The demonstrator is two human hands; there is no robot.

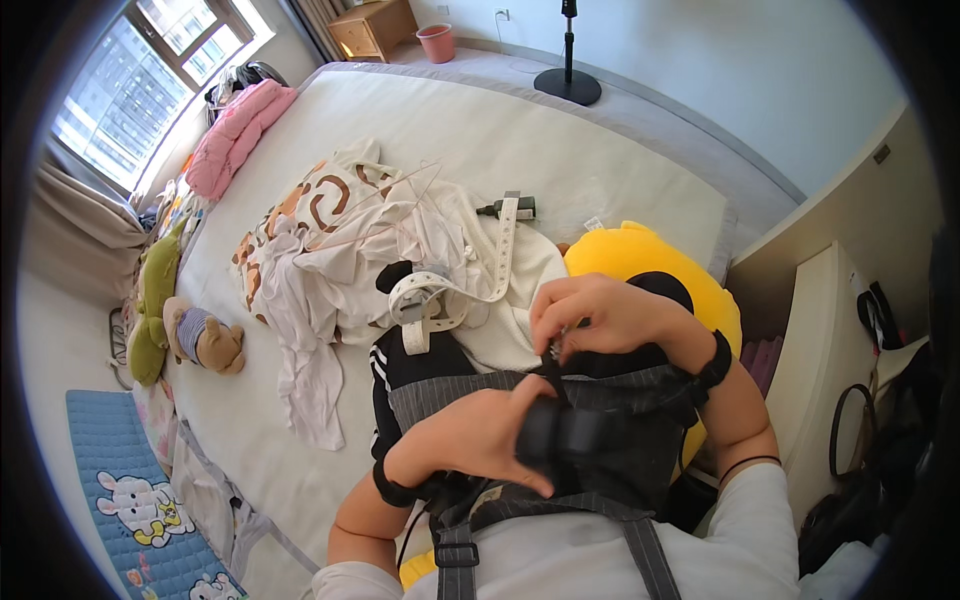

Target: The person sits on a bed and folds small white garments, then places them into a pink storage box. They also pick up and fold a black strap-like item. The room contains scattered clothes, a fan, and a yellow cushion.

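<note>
My left hand (480, 431) grips a rolled black belt (581, 439) over my lap; motion blurs the roll. Above it, the fingertips of my right hand (592, 319) pinch the belt's narrow end, where something small and shiny shows, partly hidden by the fingers. A strip of the belt runs between the two hands. A grey pinstriped apron (442, 394) lies under them. Just ahead, a white belt with metal eyelets (508, 251) is loosely curled, its near part resting by my black trouser leg (420, 356).
White clothing (315, 277) and a brown-patterned cloth (330, 191) lie heaped on the bed (465, 112), near a dark bottle (523, 208). A yellow plush cushion (637, 251) sits by my right arm. Plush toys (202, 337) lie left; an open cabinet (810, 315) stands right.
</note>
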